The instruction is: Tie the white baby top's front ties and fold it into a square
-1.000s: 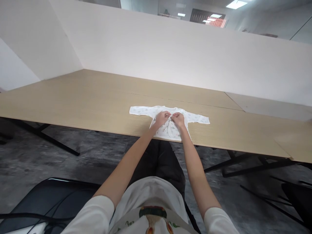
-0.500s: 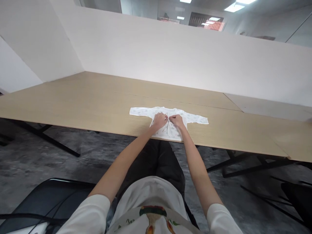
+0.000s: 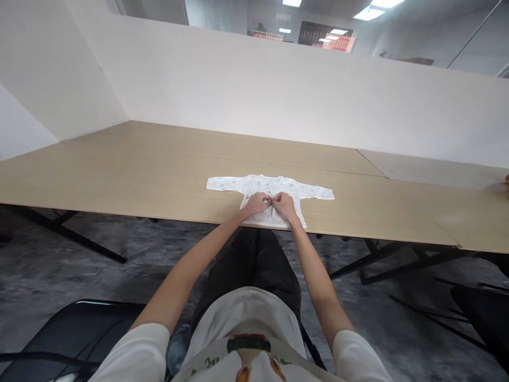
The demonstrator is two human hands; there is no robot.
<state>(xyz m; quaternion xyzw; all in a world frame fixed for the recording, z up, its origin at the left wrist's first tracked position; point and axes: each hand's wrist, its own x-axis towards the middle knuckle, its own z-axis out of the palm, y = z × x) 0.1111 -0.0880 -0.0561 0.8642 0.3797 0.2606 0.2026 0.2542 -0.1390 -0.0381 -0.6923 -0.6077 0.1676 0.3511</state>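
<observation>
On the table [image 3: 151,170], a shirt [image 3: 264,185] lies beneath both pinching hands [image 3: 254,205] [image 3: 285,206].

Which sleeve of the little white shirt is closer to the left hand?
The left sleeve, reaching out past the left hand; the other sleeve points out past the right hand, farther away.

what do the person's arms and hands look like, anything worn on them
White short sleeves leave both forearms bare. The left hand and right hand are ungloved, with no watch or bracelet visible.
</observation>
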